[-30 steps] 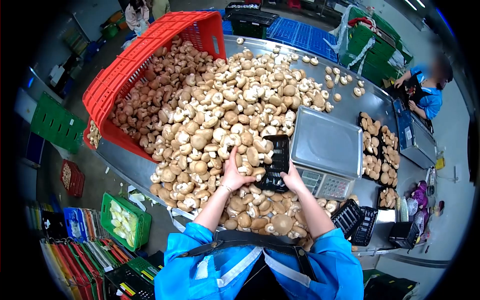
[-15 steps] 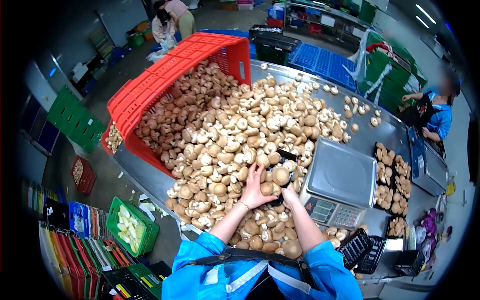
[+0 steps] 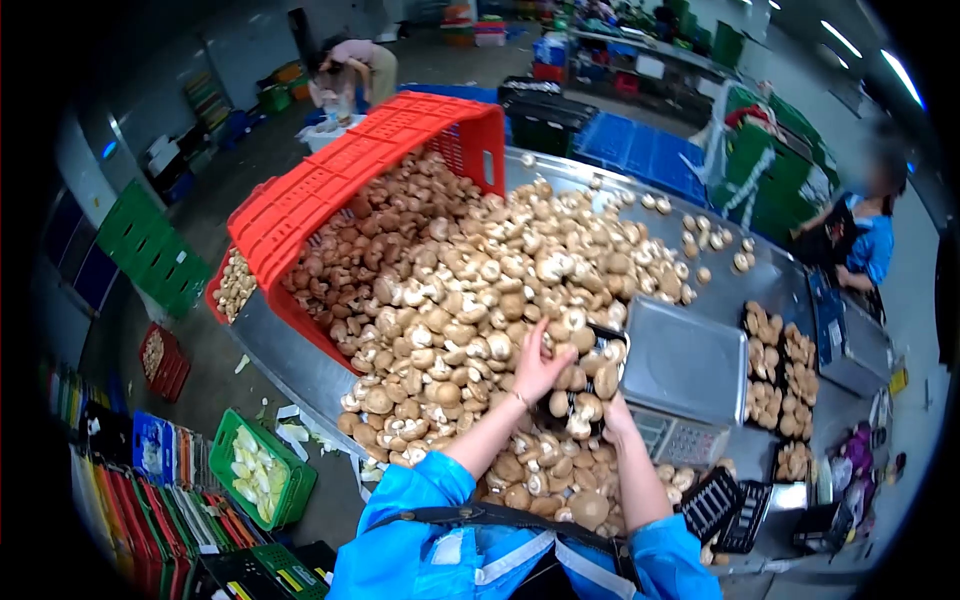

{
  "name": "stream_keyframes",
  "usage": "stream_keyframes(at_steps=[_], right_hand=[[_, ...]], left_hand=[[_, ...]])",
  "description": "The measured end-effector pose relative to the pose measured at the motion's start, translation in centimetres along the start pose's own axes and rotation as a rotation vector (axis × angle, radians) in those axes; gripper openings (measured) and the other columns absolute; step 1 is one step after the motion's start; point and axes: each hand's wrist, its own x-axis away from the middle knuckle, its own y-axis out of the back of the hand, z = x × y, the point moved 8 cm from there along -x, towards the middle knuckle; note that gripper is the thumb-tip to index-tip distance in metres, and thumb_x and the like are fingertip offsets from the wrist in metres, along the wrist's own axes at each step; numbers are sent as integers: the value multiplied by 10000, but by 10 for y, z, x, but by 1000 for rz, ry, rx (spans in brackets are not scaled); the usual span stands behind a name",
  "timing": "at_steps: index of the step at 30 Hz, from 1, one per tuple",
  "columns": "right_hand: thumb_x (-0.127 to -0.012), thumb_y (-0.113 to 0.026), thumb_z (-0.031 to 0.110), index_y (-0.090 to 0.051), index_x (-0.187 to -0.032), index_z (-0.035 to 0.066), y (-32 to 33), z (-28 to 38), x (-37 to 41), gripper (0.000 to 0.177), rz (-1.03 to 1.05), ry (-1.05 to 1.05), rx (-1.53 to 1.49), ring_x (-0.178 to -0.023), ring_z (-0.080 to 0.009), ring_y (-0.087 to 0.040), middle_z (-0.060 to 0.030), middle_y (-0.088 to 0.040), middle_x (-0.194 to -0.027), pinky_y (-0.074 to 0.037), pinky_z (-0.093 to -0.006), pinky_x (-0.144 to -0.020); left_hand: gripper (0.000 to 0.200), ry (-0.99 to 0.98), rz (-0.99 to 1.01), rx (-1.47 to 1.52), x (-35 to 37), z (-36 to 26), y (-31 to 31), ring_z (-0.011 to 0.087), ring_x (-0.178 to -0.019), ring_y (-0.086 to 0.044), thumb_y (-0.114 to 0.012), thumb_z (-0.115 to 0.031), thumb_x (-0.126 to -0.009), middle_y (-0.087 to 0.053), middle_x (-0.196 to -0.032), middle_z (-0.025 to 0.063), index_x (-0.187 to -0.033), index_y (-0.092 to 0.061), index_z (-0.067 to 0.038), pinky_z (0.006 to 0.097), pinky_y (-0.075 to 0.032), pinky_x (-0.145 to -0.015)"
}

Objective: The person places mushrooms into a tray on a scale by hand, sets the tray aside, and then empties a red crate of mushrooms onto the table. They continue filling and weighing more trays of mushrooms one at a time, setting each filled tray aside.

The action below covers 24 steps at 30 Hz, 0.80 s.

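A big heap of brown and cream mushrooms (image 3: 470,270) covers the steel table (image 3: 290,360). My left hand (image 3: 538,364) lies on the heap with fingers spread, pushing mushrooms toward a small black plastic tray (image 3: 600,352). That tray is partly filled and mostly hidden under mushrooms. My right hand (image 3: 613,408) grips the tray's near edge, beside the scale. Both sleeves are blue.
A tipped red crate (image 3: 330,190) spills mushrooms at the left. A steel-topped scale (image 3: 685,365) stands right of the tray. Filled black trays (image 3: 780,370) sit beyond it, empty ones (image 3: 725,505) near the front. A person in blue (image 3: 865,235) works at the far right.
The black tray was empty and plainly visible a second ago; now mushrooms cover it. My left hand swept mushrooms from the heap to the right into it. The view has tilted.
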Motion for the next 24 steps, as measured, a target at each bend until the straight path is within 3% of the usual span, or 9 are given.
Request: stream_keyframes(at_steps=[4,8,13,16,18,19,22,23,24], right_hand=[[-793,-512,17,-411,-1212,41,37,18,-9,432,21,10,36,-1001,-172,-517,-69,-512,-1130,-446,-310,-828],[-788,-509,18,-454,-1172,18,74,53,-15,388,57,13,-12,-985,-164,-521,-67,-536,-1096,-431,-298,-836],[-780,-521,22,-481,-1134,15,143,88,-13,356,-70,31,53,-973,-159,-522,-70,-544,-1077,-426,-295,-835],[-759,-540,34,-459,-1146,5,190,88,-23,396,-77,7,202,-980,-179,-520,-95,-537,-1085,-413,-306,-855],[-725,-560,60,-427,-1155,-14,220,91,-30,456,-199,92,513,-992,-214,-517,-138,-528,-1095,-398,-311,-874],[-694,-570,93,-404,-1156,-22,208,123,-7,504,-296,56,898,-1015,-271,-517,-192,-514,-1105,-389,-314,-892],[-678,-568,98,-408,-1146,-12,225,136,3,507,-349,-82,1207,-992,-314,-527,-209,-536,-1050,-411,-334,-862],[-680,-549,46,-375,-1177,17,231,137,3,527,-342,24,1261,-709,-262,-589,-133,-578,-823,-477,-343,-661],[-680,-549,46,-375,-1177,17,238,133,5,527,-346,20,1258,-709,-262,-589,-133,-578,-823,-477,-343,-661]], left_hand=[[533,-69,-13,-8,-24,-13,-28,90,-694,-455,-695,-246,-714,-528,-988,53,-1140,-460,-27,223,-423,-635],[385,-19,43,248,-42,-19,-84,94,-785,-506,-655,-159,-762,-550,-948,34,-1075,-474,-26,235,-442,-691],[361,128,64,560,-46,-1,-170,116,-854,-537,-614,-82,-778,-552,-981,60,-1093,-447,-27,227,-450,-728],[425,91,102,328,-45,11,-204,132,-865,-539,-644,-65,-740,-548,-984,69,-1110,-439,-23,238,-450,-745],[441,114,142,395,-40,11,-218,134,-867,-539,-657,-54,-725,-544,-990,72,-1108,-440,-21,248,-452,-755],[438,106,128,390,-37,2,-217,134,-872,-537,-657,-50,-723,-541,-994,73,-1103,-440,-21,251,-453,-760],[419,-40,40,312,-37,-18,-209,147,-910,-530,-661,-58,-714,-537,-999,85,-1072,-446,-26,271,-449,-787],[418,-124,74,261,-34,-27,-212,152,-917,-529,-659,-59,-710,-538,-995,83,-1071,-448,-30,274,-443,-800],[418,-211,107,212,-30,-41,-215,157,-925,-527,-657,-60,-707,-540,-992,81,-1070,-451,-34,278,-436,-812]])
